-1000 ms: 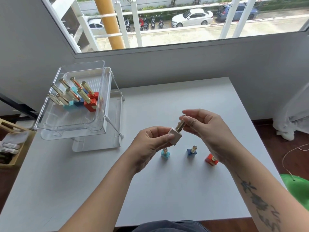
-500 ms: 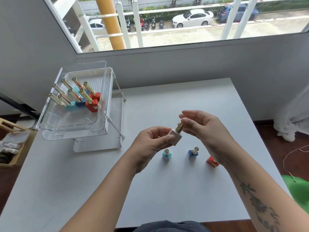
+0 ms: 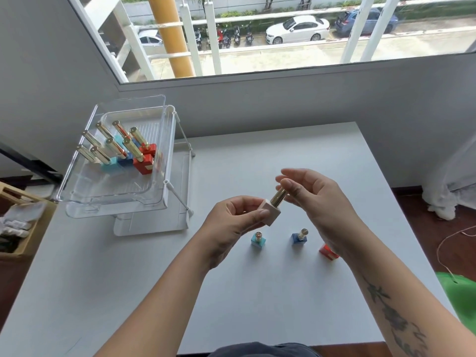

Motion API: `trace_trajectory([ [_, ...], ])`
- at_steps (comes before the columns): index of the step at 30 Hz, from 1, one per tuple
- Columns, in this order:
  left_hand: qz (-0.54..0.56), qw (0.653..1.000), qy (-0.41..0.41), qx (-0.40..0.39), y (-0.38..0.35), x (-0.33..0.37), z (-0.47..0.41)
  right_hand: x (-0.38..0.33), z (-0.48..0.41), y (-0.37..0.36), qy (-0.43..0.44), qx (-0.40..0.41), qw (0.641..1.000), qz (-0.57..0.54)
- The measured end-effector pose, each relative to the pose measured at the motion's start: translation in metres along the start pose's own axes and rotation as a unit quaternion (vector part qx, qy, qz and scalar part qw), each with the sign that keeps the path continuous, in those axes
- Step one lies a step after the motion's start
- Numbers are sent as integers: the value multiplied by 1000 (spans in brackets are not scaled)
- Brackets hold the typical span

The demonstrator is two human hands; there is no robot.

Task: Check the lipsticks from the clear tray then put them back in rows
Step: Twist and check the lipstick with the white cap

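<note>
My left hand (image 3: 231, 228) grips the square pink base of a lipstick (image 3: 273, 207) held above the table. My right hand (image 3: 314, 202) pinches the top of its gold tube with thumb and fingertips. On the white table (image 3: 128, 292) below stand a light-blue lipstick (image 3: 258, 239), a dark-blue lipstick (image 3: 300, 237) and a red lipstick (image 3: 327, 252) partly hidden by my right wrist. The clear tray (image 3: 113, 199) at the left holds several upright gold-capped lipsticks (image 3: 139, 153) in rows on red, blue and light-blue bases.
The tray sits on a white stand (image 3: 177, 197) with a lower shelf. A wooden box (image 3: 23, 225) with small items stands off the table's left edge. A wall and window run along the far side. A green object (image 3: 461, 295) lies right of the table.
My right fingers have slid up the gold tube, so more of it shows between my hands. The lipsticks on the table and in the tray have stayed put.
</note>
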State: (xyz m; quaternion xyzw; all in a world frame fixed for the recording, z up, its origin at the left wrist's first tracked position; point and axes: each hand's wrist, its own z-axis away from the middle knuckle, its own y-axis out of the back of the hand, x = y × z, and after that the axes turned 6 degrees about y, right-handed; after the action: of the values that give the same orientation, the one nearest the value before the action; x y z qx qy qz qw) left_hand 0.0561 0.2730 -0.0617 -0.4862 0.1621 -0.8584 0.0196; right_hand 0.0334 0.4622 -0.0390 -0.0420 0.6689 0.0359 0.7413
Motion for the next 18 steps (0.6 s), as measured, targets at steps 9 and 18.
trace_trajectory([
  [9,6,1000,-15,-16,0,0,0,-11,-6,2,-10,-10,1000,-11],
  [18,5,999,-40,10,4,0,0,-7,-7,-8,-17,-14,998,-54],
])
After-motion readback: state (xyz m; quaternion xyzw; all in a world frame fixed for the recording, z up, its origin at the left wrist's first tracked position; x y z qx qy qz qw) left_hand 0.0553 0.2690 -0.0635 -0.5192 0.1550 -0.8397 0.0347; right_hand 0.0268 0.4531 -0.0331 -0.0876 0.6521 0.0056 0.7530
